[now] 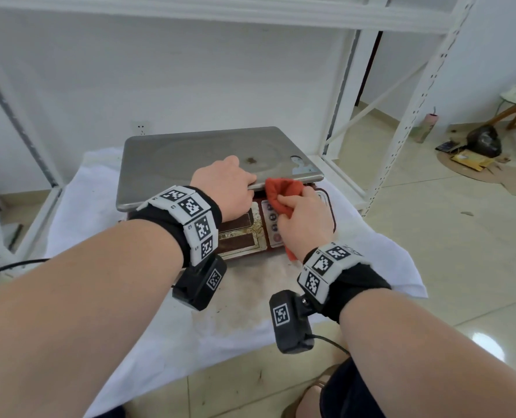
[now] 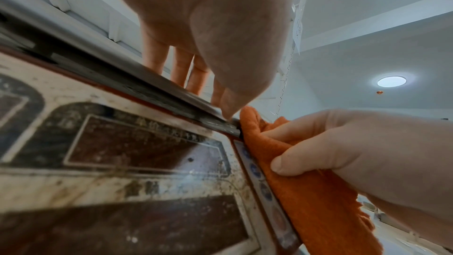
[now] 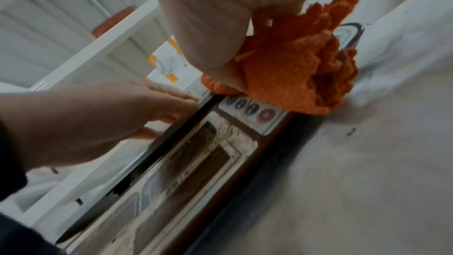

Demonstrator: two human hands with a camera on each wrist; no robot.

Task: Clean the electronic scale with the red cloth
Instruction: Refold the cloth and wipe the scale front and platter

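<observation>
**Watch that tray edge while you wipe the keypad**

Your left hand (image 1: 229, 185) is on the front edge of the steel weighing tray (image 1: 208, 158): fingers laid straight on top, thumb tucked under the lip, so it's pinching the rim. Looks to me like you're bracing or tipping the tray to get at the gap under it. Your right hand (image 1: 305, 215) has its fingers curled tight round the bunched red cloth (image 1: 283, 194), which is pressed into the seam where the tray meets the front panel, right above the keypad (image 2: 259, 179).

The electronic scale (image 1: 330, 206) sits on a white cloth (image 1: 386, 260) spread over the floor, under a white metal shelf frame (image 1: 407, 122).

Stuff that could bite you from here, my guess only:

- That tray probably just rests on the body. Lift too hard with the thumb and it could pop off or slide backward.
- Pushing the cloth deep into the seam might snag the frayed edge on the metal lip.
- The display panel (image 2: 147, 148) is still really grimy, brown streaks everywhere, and there's a rusty spot (image 1: 252, 160) on the tray top. One scrunched wad will likely smear it, so refold to a fresh face.
- Scrubbing hard over the buttons could press them or peel that worn overlay.
- The scale can skate on the loose white cloth if you shove sideways, so keep the left hand planted.
</observation>
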